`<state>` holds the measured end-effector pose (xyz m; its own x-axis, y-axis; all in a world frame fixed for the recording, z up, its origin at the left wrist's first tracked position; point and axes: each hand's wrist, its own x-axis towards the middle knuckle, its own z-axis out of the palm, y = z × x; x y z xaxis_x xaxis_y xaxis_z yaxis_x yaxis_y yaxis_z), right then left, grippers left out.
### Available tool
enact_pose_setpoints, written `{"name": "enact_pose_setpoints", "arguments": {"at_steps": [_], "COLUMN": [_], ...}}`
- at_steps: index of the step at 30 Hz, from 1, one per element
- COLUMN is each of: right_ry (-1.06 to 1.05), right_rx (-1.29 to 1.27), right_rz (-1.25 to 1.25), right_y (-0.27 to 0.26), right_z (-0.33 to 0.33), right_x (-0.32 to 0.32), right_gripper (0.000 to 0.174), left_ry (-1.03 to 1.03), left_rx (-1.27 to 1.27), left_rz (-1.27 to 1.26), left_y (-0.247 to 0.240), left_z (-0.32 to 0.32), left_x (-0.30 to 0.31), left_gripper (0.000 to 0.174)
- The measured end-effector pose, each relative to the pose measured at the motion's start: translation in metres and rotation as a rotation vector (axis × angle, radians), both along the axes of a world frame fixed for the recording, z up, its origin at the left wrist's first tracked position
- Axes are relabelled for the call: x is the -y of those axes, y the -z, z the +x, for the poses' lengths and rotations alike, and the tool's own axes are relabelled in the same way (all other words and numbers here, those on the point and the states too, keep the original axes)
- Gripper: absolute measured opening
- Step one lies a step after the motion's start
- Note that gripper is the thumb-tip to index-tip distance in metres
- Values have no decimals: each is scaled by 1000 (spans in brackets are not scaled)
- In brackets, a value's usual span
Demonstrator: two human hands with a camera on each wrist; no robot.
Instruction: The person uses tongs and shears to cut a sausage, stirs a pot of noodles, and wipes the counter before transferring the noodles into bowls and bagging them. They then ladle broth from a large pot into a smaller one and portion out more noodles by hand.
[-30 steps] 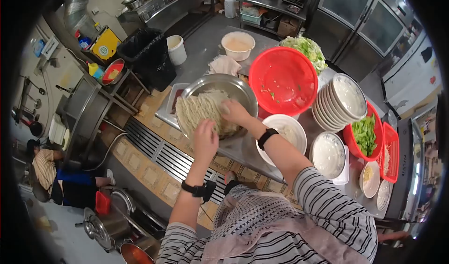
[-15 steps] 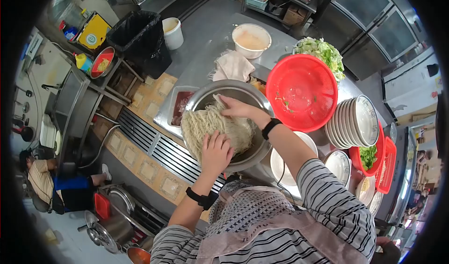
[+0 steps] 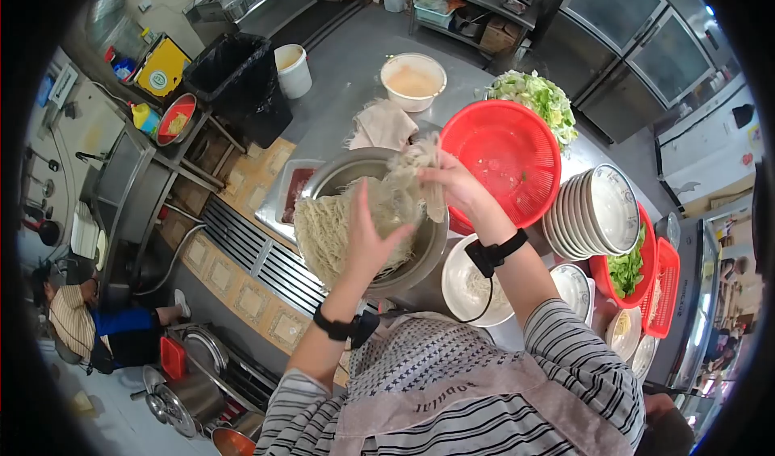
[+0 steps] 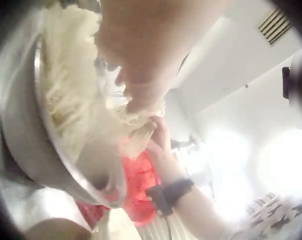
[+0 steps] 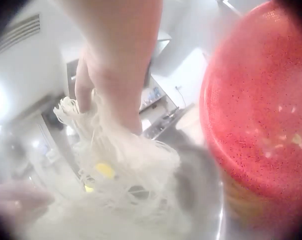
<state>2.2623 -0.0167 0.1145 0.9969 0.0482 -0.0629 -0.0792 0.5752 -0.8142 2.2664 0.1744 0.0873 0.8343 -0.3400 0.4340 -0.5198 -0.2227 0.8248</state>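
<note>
A steel basin (image 3: pixel 438 250) holds a large mound of pale thin noodles (image 3: pixel 323 234). The right hand (image 3: pixel 462 188) grips a bunch of noodles (image 3: pixel 418 163) above the basin's right side, with strands trailing down; in the right wrist view, that hand (image 5: pixel 113 85) has noodles (image 5: pixel 126 155) hanging from it. Over the mound, the left hand (image 3: pixel 371 234) is spread, its thumb apart from its straight fingers, beside the hanging strands. The left wrist view shows the noodles (image 4: pixel 71 75) heaped against the basin's wall (image 4: pixel 31 130).
Right of the basin stand a red colander (image 3: pixel 504 161), a white bowl (image 3: pixel 476 286) and stacked bowls (image 3: pixel 601 210). Behind it lie a cloth (image 3: pixel 383 125) and a white tub (image 3: pixel 413 83). A tray of meat (image 3: pixel 297 189) touches its left side. Another person (image 3: pixel 73 315) is at far left.
The right hand has lifted a bunch of noodles up and to the right, out of the mound. The left hand has come off the mound's front, its thumb now spread.
</note>
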Motion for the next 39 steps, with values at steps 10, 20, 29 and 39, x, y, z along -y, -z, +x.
{"name": "enact_pose_setpoints", "arguments": {"at_steps": [10, 20, 29, 39], "right_ry": [35, 38, -446, 240], "right_rx": [201, 179, -95, -277], "right_rz": [-529, -971, -1069, 83], "right_y": [30, 47, 73, 49], "right_z": [-6, 17, 31, 22], "right_x": [-32, -40, -21, -13], "right_gripper": [55, 61, 37, 20], "left_ry": [138, 294, 183, 167], "left_rx": [-788, -999, -548, -1096], "left_rz": [-574, -1010, -946, -754], "left_y": [28, 12, -41, 13], "left_z": [70, 70, 64, 28], "left_x": [8, -34, -58, -39], "left_gripper": [53, 12, 13, 41]}}
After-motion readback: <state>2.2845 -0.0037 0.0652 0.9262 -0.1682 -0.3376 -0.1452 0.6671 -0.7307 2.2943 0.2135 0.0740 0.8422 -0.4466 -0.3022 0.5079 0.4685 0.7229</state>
